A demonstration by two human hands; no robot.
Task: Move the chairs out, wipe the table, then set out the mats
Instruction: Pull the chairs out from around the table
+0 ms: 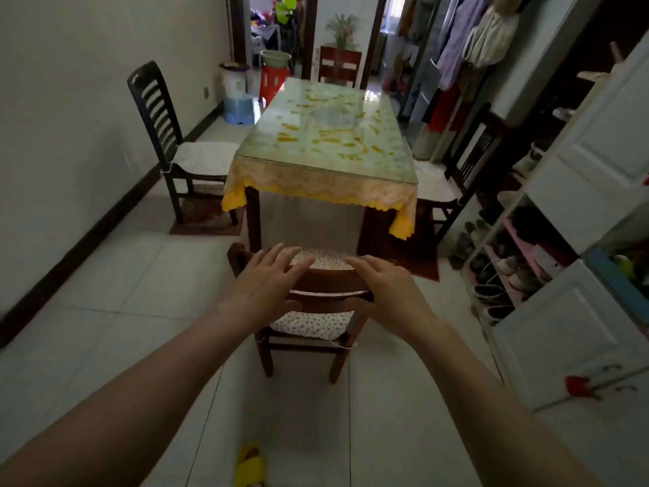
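Note:
A brown wooden chair with a flowered cushion stands in front of me, a short way out from the near end of the table. My left hand and my right hand hover over its backrest top, fingers spread, thumbs under the top rail, not clearly gripping. The table has a glass top over a yellow-patterned cloth. A black chair stands off the table's left side, a dark chair at its right side, and a red-brown chair at the far end. No mats or cloth are in sight.
A white shoe cabinet with open shelves lines the right. Dark red rugs lie under the table legs. A yellow slipper is on the tiled floor near my feet. Stools and buckets stand at the far left wall.

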